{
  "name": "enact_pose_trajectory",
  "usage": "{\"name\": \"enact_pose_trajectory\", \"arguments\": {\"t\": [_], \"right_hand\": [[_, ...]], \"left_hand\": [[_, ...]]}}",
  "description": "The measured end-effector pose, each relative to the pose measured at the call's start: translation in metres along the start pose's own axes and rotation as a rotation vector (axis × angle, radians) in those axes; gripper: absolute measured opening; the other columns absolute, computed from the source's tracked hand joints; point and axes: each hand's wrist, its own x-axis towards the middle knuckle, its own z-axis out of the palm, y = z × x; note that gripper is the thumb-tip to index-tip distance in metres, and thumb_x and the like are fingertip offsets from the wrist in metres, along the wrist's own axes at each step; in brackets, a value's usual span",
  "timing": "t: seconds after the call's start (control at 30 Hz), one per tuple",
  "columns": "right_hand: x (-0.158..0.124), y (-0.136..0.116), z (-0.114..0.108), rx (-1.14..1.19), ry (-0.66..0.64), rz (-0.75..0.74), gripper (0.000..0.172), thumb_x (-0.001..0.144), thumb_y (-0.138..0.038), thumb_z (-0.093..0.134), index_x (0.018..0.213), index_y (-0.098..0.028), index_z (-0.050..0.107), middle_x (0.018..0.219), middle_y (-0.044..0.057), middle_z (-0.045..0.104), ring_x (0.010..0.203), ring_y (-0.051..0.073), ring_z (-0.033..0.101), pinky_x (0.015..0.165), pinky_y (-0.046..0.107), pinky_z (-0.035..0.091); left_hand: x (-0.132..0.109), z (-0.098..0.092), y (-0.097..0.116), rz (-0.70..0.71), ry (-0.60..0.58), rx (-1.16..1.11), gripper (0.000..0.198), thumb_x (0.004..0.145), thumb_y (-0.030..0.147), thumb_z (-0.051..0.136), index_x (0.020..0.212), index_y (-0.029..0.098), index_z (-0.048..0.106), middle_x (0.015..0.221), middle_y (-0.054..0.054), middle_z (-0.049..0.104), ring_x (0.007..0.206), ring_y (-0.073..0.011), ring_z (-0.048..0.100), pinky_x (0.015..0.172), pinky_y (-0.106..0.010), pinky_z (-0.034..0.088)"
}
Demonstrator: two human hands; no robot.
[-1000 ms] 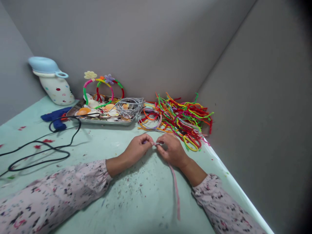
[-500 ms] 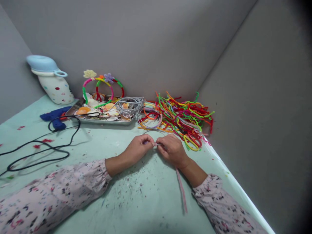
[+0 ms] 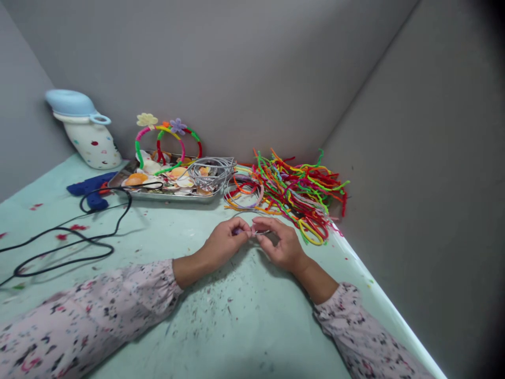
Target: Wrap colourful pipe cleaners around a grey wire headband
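Above the pale green desk [image 3: 165, 247], our left hand [image 3: 225, 243] and right hand [image 3: 282, 245] both pinch a thin pinkish fuzzy pipe cleaner [image 3: 257, 232], which our fingertips mostly hide.

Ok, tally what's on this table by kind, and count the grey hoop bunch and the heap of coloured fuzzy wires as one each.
Flowered hoops: 2
Glue gun: 1
Tray of small bits: 1
Spotted jug: 1
Black cord: 1
Grey hoop bunch: 1
Fuzzy wire heap: 1
Short wire pinched by left hand and right hand: 1
Total: 9
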Motion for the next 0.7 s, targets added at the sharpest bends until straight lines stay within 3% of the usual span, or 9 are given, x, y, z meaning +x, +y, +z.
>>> {"name": "enact_pose_trajectory", "arguments": {"t": [0.17,0.33,0.7], "right_hand": [[0.001,-0.001,0.004,0.113,0.072,0.127,0.027,0.083,-0.019,0.058,0.11,-0.023,0.059,0.109,0.007,0.067,0.087,0.019,0.07,0.078,0.032,0.056],[0.003,0.0,0.009,0.203,0.147,0.227,0.021,0.079,-0.023,0.065,0.1,-0.022,0.063,0.103,0.007,0.069,0.079,0.018,0.07,0.072,0.03,0.058],[0.007,-0.001,0.012,0.297,0.214,0.275,0.012,0.075,-0.022,0.068,0.086,-0.02,0.064,0.092,0.005,0.069,0.071,0.015,0.066,0.069,0.03,0.056]], "left_hand": [[0.0,0.001,-0.001,0.009,0.006,0.049,0.019,0.079,0.035,0.056,0.078,0.016,0.057,0.061,0.003,0.052,0.051,-0.0083,0.04,0.05,-0.02,0.031],[0.0,0.001,-0.001,0.023,-0.005,0.07,0.02,0.08,0.035,0.056,0.08,0.015,0.061,0.064,0.002,0.055,0.052,-0.0086,0.041,0.052,-0.021,0.032],[0.0,0.002,0.001,0.006,-0.036,0.103,0.021,0.08,0.032,0.054,0.08,0.015,0.066,0.06,0.002,0.054,0.051,-0.009,0.04,0.051,-0.022,0.031]]}}
